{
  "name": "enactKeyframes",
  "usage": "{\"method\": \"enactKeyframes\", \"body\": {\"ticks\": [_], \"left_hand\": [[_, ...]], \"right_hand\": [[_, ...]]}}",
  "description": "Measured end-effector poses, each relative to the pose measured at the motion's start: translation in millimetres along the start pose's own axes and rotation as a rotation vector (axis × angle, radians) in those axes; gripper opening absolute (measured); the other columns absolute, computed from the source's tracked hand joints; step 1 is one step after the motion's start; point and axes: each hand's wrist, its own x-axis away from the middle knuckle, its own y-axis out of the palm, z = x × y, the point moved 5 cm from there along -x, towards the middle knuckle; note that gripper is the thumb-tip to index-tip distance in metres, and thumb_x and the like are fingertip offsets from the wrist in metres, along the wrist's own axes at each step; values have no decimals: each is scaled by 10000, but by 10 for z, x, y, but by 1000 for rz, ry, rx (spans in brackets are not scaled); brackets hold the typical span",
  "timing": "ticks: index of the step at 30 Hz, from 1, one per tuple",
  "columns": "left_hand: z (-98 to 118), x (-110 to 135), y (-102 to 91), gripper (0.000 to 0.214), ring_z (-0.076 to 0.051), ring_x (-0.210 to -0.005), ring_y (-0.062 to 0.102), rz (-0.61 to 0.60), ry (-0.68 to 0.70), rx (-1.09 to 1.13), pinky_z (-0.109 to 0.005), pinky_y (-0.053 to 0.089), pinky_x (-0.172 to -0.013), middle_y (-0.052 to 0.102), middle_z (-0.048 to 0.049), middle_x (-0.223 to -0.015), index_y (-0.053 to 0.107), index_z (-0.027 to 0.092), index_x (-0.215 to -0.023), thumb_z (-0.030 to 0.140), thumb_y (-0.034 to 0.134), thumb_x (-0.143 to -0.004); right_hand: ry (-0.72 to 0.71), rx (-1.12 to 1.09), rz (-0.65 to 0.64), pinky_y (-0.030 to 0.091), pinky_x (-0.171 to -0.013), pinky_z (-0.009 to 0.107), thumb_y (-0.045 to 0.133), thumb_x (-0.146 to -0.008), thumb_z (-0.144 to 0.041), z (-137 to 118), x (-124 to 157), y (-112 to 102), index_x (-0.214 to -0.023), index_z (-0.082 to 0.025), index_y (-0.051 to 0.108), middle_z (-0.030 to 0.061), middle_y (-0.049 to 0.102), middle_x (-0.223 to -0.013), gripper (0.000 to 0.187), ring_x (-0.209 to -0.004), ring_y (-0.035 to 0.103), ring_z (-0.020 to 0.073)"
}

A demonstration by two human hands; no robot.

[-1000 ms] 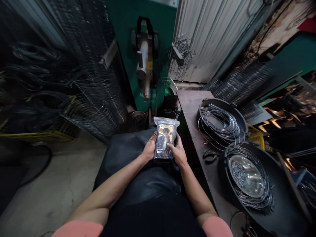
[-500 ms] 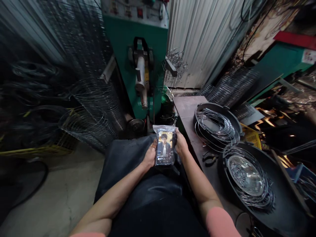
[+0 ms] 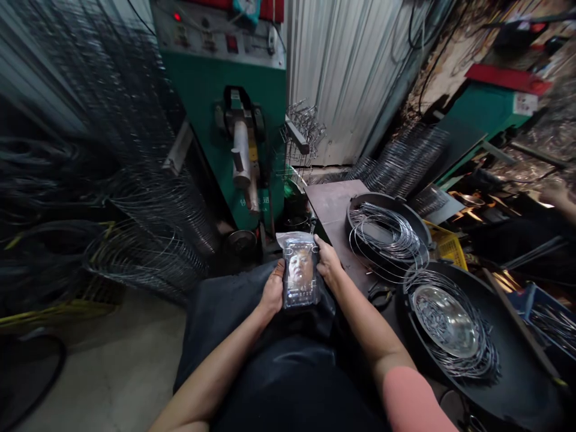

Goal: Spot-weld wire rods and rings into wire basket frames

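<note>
A phone in a clear plastic bag (image 3: 299,271) is upright over my lap, its screen lit and facing me. My left hand (image 3: 272,292) grips its lower left edge, fingers wrapped behind it. My right hand (image 3: 328,263) holds the upper right edge, thumb on the front. A dark apron (image 3: 234,312) covers my knees beneath both hands.
A green machine (image 3: 234,108) with a vertical metal arm stands straight ahead. Stacks of wire rings (image 3: 148,222) fill the left. A brown bench (image 3: 330,201) to my right carries black pans with wire rings (image 3: 387,231), a steel bowl (image 3: 443,318) and pliers (image 3: 380,294).
My head has tilted upward, showing more of the machine's control panel. The picture on the phone screen has changed. My right hand slid from the lower right side to the upper right edge.
</note>
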Motion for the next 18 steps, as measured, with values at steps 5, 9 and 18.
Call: {"method": "enactKeyframes", "body": {"ticks": [5,9,18], "left_hand": [[234,-119,37,505,-252,-1001,597,-5,90,-90,-365,448,-861,684,-101,-1017,651,161,-1011,575,542,-742],[479,-156,-244,568,-231,-957,611,12,101,-178,-352,449,-815,669,-121,-1042,581,172,-1169,580,448,-796],[665,-59,-1736,587,-232,-850,644,166,-129,-57,-371,507,-726,683,-118,-1004,432,198,-1319,480,496,-808]], "right_hand": [[-47,-34,10,558,-659,342,673,-709,-394,-144,-302,6,-720,-172,581,23,653,-553,240,-661,658,209],[-39,-95,21,546,-614,303,674,-721,-385,-318,-634,19,-693,-166,554,7,627,-510,252,-600,638,180],[-261,-129,118,490,-505,241,633,-748,-399,-981,-1569,-80,-638,-175,505,-34,571,-459,281,-467,557,125]]}}
